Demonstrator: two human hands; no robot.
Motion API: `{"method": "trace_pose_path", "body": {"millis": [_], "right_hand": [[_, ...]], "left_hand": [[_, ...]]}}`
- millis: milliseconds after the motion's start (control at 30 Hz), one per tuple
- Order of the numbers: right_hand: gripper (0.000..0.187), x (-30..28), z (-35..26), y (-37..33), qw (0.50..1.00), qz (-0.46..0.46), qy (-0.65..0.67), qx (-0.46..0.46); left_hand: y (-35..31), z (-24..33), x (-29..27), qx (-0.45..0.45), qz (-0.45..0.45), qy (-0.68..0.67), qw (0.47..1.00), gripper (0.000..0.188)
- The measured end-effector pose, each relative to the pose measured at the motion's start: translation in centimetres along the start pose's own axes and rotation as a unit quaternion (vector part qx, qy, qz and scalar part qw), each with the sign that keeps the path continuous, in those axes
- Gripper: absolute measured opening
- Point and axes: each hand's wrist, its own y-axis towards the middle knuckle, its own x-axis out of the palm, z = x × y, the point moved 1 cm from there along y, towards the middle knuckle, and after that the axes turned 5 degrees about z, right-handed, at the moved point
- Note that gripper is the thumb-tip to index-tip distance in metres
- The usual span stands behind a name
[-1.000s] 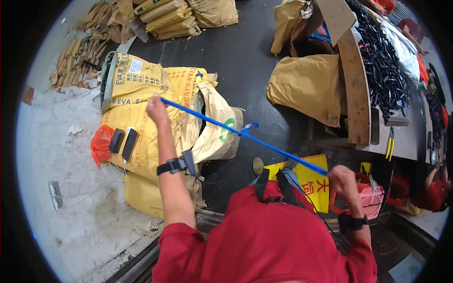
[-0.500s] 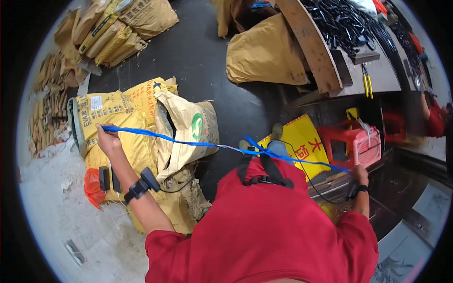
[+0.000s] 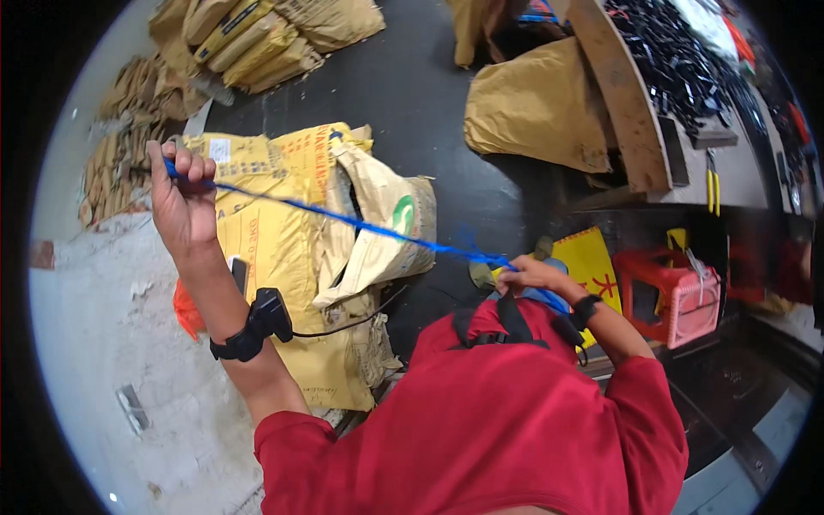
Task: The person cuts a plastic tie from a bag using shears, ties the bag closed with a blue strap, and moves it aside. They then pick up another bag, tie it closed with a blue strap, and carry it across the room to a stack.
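A long blue plastic strap runs taut and slanting from one hand to the other in front of my body. Raised at the far left, my left hand has its fingers curled round one end of it. My right hand is closed round the strap close to my waist, where a loose blue piece hangs below the fingers. Beneath the strap lie a large yellow sack and a pale sack with a green mark; neither hand touches them.
A red plastic stool and a pink basket stand at the right by a yellow sheet. Above them a bench holds black parts and yellow-handled pliers. Brown paper sacks and piled sacks lie farther off.
My right hand has moved left and inward along the strap to my waist. The left hand has risen slightly, and the strap between the hands is shorter and steeper.
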Motion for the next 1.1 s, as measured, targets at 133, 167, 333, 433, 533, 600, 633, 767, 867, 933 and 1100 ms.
{"method": "trace_pose_path", "body": {"millis": [133,167,333,433,533,600,633,767,867,933,1100], "right_hand": [[0.020,-2.0,-3.7,-3.2,0.984,0.157,0.080,-0.026],[0.020,-2.6,-5.1,-3.8,0.976,0.215,-0.009,-0.030],[0.023,-4.2,-10.9,-7.0,0.931,0.283,-0.228,-0.039],[0.023,-3.0,-14.9,-7.4,0.962,0.116,-0.188,-0.159],[0.022,-2.6,-18.2,-8.8,0.952,0.021,-0.257,-0.166],[0.023,-4.1,-18.2,-10.5,0.975,0.069,-0.192,-0.092],[0.024,-5.1,-17.9,-11.5,0.962,0.104,-0.230,-0.107],[0.016,-7.2,-15.3,-14.7,0.968,0.195,-0.146,-0.054],[0.013,-6.6,-14.2,-16.1,0.907,0.271,-0.247,-0.207],[0.011,-6.0,-13.6,-16.2,0.796,0.273,-0.479,-0.250],[0.015,-7.8,-8.9,-17.7,0.731,0.285,-0.542,-0.301]], "left_hand": [[1.0,-3.2,-12.0,0.129,0.269,0.398,0.868,0.047],[0.5,-5.9,-16.0,0.191,0.300,0.546,0.758,0.059],[-8.7,-17.7,-2.7,0.086,-0.048,0.504,0.858,0.084],[-13.1,-21.6,5.1,0.131,-0.370,0.521,0.758,0.097],[-15.1,-23.6,7.3,0.132,-0.452,0.458,0.754,0.076],[-15.4,-24.5,7.3,0.041,-0.486,0.371,0.790,0.045],[-15.5,-24.2,7.6,0.041,-0.489,0.370,0.789,0.045],[-16.7,-23.1,8.0,-0.162,-0.412,0.279,0.852,0.019],[-16.4,-21.8,9.3,-0.039,-0.400,0.270,0.875,0.019],[-15.9,-21.1,9.4,0.044,-0.430,0.343,0.834,0.018],[-12.5,-18.1,9.6,0.245,-0.493,0.402,0.731,0.010]]}}
